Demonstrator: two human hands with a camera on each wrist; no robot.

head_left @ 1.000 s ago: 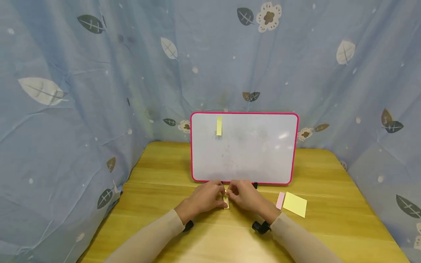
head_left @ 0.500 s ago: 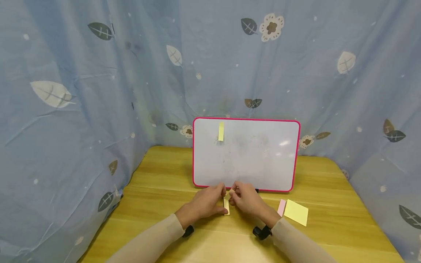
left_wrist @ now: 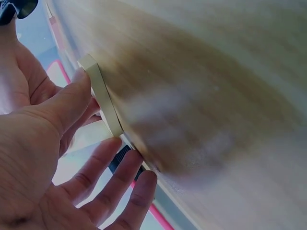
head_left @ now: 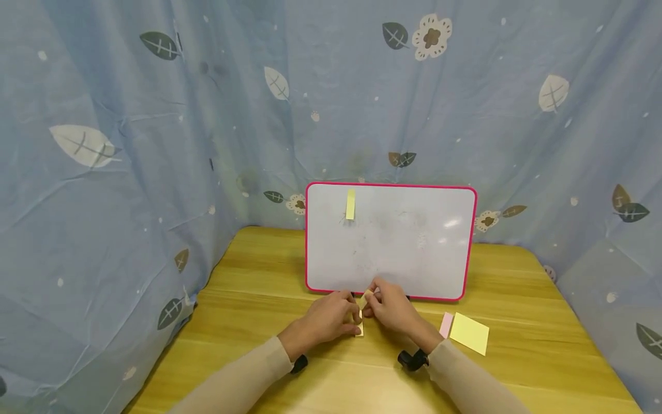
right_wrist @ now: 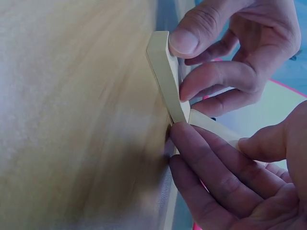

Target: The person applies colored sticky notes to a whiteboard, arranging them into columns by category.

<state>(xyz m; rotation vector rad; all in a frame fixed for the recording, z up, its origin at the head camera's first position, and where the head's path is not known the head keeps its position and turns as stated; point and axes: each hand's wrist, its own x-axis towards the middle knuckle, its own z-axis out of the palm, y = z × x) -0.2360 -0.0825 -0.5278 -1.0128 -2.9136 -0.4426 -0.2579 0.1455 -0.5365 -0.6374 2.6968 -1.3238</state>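
A narrow pale-yellow sticky note pad (head_left: pixel 360 331) lies on the table just in front of the whiteboard. My left hand (head_left: pixel 328 316) holds it down, the thumb on its near end and curled fingers farther along, as the right wrist view also shows on the pad (right_wrist: pixel 164 72). Between the thumb and fingers of my right hand (head_left: pixel 394 310) is the far end of the top sticky note (head_left: pixel 365 299), bent up from the pad. In the left wrist view the pad's side (left_wrist: pixel 106 100) shows as a thick stack.
The pink-framed whiteboard (head_left: pixel 408 253) stands upright behind my hands. One narrow yellow sticky note (head_left: pixel 350 205) hangs near its upper left. To the right on the table (head_left: pixel 527 322) lie a pink strip pad (head_left: pixel 446 325) and a square yellow pad (head_left: pixel 469 333).
My right hand has lifted the top sticky note's far end up and slightly right. My left hand has stayed on the pad, its fingers curling closer over it. The head view has shifted slightly.
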